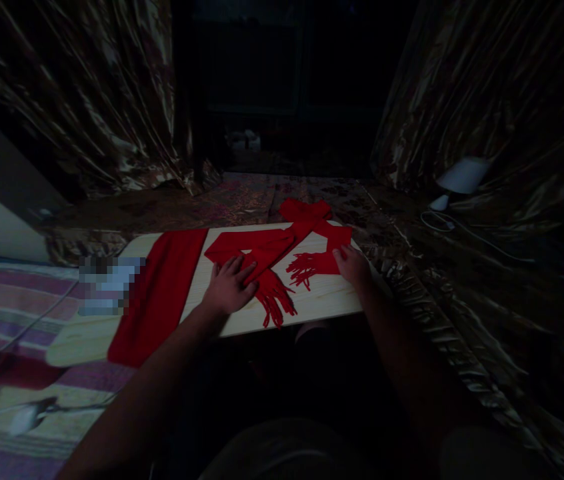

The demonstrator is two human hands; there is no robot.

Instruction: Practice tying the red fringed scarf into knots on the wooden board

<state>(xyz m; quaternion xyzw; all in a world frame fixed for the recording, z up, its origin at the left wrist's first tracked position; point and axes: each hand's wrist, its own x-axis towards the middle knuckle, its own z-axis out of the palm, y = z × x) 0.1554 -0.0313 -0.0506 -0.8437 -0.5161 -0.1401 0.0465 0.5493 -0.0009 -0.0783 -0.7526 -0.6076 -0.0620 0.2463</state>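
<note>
A red fringed scarf [275, 248] lies twisted and crossed over a pale wooden board [242, 321], with its bunched far part past the board's back edge. My left hand [232, 285] rests on the scarf's left part, fingers spread, just above one fringed end. At the board's right edge my right hand [352, 265] touches the scarf near its other fringed end; its fingers look bent around the cloth's edge. A flat piece of red cloth [162, 297] lies across the board's left part.
A blurred-out item [112, 287] lies on the board's left side. Striped bedding [7, 313] holds a dark red object [22, 370], a white plug [26, 419] and cables. A small white lamp [465, 175] with a cord stands at the right. Patterned curtains [132, 100] hang behind.
</note>
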